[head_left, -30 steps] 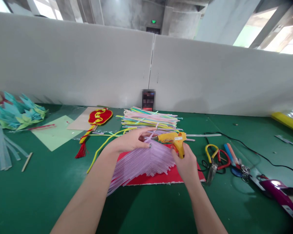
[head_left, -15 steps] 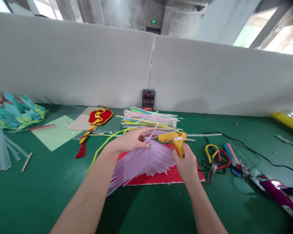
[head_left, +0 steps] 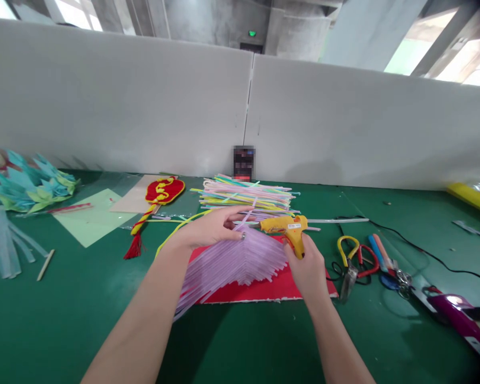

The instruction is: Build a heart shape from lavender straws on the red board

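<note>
Many thin purple straws [head_left: 246, 261], laid side by side, make a feathered panel with a V-shaped seam on a red board [head_left: 260, 292]. My left hand [head_left: 218, 226] comes in over the panel's left side, thumb and fingers pinched around a single purple straw [head_left: 248, 214] at its upper edge. Gripped by the handle in my right hand [head_left: 306, 266] is a yellow glue gun [head_left: 288, 226]. Its nozzle points left toward that straw, close to my left fingertips. A clear glue stick [head_left: 336, 220] sticks out of its back.
Behind the panel lies a pile of pastel straws [head_left: 248, 194]. Yellow-and-red scissors [head_left: 350, 261], pens [head_left: 378, 250] and a purple tool [head_left: 458, 314] are on the right. A red tasselled ornament [head_left: 164, 191], green paper [head_left: 92, 217] and blue paper leaves [head_left: 32, 184] lie left.
Very little differs. The glue gun and my right hand have shifted slightly right, and my left hand slightly left, still pinching the straw.
</note>
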Demonstrator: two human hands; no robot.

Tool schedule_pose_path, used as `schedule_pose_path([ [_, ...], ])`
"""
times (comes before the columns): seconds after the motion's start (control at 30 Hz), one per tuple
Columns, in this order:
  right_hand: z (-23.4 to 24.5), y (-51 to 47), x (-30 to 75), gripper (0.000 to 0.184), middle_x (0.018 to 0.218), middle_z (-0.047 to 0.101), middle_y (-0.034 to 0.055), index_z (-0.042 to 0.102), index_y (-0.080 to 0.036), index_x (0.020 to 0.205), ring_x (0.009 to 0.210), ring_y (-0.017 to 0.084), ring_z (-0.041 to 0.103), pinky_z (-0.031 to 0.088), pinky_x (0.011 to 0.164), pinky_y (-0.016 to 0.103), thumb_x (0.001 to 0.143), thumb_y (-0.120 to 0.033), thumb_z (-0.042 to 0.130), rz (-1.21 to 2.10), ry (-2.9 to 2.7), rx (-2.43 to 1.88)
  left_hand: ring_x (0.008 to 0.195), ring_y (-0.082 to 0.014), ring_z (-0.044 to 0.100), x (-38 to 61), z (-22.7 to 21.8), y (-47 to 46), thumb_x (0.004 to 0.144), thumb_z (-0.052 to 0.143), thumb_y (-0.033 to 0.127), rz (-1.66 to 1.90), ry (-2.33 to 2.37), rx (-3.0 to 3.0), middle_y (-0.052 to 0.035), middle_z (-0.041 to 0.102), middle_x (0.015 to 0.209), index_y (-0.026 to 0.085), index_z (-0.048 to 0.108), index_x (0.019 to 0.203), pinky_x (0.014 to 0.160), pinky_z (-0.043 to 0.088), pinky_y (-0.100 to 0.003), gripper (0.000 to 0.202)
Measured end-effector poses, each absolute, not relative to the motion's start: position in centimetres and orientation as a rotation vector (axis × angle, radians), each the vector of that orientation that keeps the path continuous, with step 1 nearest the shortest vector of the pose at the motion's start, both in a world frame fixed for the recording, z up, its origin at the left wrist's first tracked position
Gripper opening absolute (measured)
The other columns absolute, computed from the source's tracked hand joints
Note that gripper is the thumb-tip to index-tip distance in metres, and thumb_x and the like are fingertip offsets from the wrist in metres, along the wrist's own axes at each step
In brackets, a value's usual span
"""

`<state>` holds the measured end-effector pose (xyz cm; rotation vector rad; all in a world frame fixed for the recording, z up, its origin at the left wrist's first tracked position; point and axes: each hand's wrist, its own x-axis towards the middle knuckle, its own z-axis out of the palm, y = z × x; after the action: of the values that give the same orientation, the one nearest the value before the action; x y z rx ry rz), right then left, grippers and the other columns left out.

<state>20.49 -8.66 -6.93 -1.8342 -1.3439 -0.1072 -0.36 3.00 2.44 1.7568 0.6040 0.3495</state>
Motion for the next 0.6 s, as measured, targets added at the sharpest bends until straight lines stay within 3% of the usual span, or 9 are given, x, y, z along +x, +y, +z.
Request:
schedule_pose_path([
  [0.6,-6.93,-8.64,20.5,0.018,0.077,0.054,0.0036,0.051,-0.02,0.085,0.068,0.018,0.047,0.038,0.064,0.03,0.083,-0.037,0.045,-0.112,-1.314,-1.858,0.128,-0.0253,0.044,-0.86,3.26,2.87,0.075,0.064,0.02,0.356,0.646,1.822,-0.0066,0.043,0.143,0.027,0.041,0.137,0.102,0.037,-0.038,0.066],
])
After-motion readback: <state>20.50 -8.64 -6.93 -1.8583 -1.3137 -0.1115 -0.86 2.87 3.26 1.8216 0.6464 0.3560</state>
